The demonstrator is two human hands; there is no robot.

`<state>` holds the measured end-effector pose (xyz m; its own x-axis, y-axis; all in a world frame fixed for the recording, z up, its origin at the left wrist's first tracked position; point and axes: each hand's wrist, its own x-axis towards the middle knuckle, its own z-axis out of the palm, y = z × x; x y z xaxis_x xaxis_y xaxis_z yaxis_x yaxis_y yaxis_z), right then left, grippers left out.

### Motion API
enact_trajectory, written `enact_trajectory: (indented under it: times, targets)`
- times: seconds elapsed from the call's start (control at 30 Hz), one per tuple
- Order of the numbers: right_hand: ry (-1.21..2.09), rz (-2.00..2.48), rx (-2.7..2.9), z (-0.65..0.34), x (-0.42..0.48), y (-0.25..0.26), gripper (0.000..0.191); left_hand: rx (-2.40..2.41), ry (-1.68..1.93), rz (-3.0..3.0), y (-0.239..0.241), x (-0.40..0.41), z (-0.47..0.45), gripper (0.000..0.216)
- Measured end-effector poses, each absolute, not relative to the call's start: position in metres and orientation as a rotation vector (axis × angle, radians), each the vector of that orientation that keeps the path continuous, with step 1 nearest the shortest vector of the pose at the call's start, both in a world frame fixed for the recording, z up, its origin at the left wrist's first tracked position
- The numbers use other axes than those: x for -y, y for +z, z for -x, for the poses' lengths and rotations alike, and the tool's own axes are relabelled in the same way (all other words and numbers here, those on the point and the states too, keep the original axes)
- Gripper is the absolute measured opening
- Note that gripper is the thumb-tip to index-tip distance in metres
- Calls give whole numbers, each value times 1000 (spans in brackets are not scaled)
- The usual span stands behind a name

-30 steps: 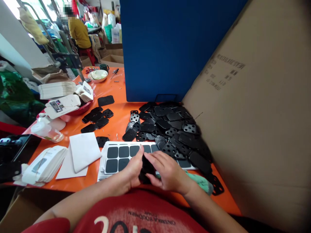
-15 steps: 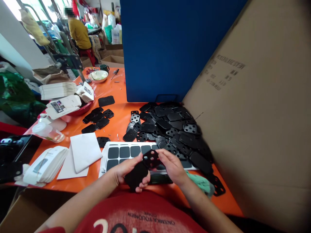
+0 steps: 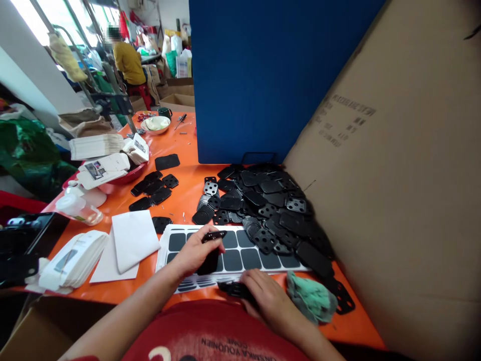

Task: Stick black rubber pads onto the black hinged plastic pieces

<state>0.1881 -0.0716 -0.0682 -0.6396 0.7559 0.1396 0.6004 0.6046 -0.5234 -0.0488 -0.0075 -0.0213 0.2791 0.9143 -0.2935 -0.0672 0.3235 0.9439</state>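
My left hand (image 3: 195, 251) is closed around a black hinged plate (image 3: 209, 262); its perforated leaf is tipped up nearly edge-on and its solid leaf hangs below. Under it lies a white sheet (image 3: 164, 249) with rows of dark rounded-square pads. Close to my body, my right hand (image 3: 265, 296) curls over a dark black object (image 3: 233, 289) at the table's front edge. The fingers and palm hide most of that object, so its kind does not show. A green cloth (image 3: 311, 298) lies crumpled just right of this hand.
Many black plates (image 3: 270, 200) are heaped against a blue panel (image 3: 255, 75) and a cardboard wall (image 3: 398, 200). Further left are several loose plates (image 3: 154, 187), white papers (image 3: 134, 240), a stack of white boxes (image 3: 73, 260) and a bottle (image 3: 78, 208). A person (image 3: 130, 62) sits in the background.
My right hand has left the perforated leaf and come down toward me onto the dark object. My left hand has turned the plate and shifted slightly left and up. The view tilted slightly.
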Motion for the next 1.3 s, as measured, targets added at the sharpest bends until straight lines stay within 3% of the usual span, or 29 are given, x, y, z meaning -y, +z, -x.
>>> enact_trajectory:
  times: [0.13,0.4,1.03,1.3]
  targets:
    - [759,1172,2113,-195,70,-60,36,-1309,905,-1451,-26,16,49,32]
    - [876,1051,1982,-167,63,-24,30,-1393,977,-2387,-30,32,46,49]
    - [856,1110,1980,-172,59,-26,30,-1388,997,-2445,-21,36,34,41]
    - [994,1194,1884,-167,58,-25,27,-1376,946,-2452,-30,35,40,43]
